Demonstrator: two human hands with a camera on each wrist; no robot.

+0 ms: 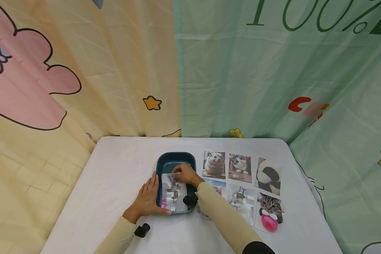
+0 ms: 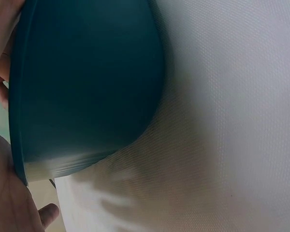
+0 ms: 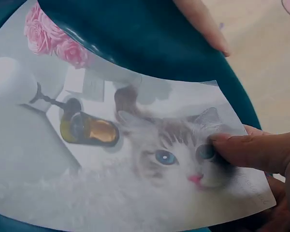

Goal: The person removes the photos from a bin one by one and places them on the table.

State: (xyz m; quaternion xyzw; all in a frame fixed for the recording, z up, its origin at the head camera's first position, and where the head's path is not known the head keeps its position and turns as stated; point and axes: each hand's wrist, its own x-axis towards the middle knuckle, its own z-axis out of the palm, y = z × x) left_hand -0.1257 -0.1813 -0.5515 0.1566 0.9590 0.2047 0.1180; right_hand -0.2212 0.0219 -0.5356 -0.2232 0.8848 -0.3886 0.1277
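Note:
A dark teal plastic basin (image 1: pixel 176 155) stands on the white table. My right hand (image 1: pixel 185 173) reaches over it and pinches the far right corner of a photo print (image 1: pixel 174 195) between thumb and fingers. In the right wrist view the print (image 3: pixel 174 169) bends a little and shows a blue-eyed cat and pink roses, with the thumb (image 3: pixel 253 152) on its face. My left hand (image 1: pixel 148 197) lies along the basin's left side, fingers stretched out on the rim and thumb at the near edge. The left wrist view shows the basin's outer wall (image 2: pixel 87 87).
Right of the basin several photos lie in two rows: a hamster photo (image 1: pixel 214 165), a kitten photo (image 1: pixel 240 168), a panda-like one (image 1: pixel 268 175), a cat photo with a pink ball (image 1: pixel 269 213). My right forearm partly covers the near row. Printed curtains (image 1: pixel 228 84) hang behind the table.

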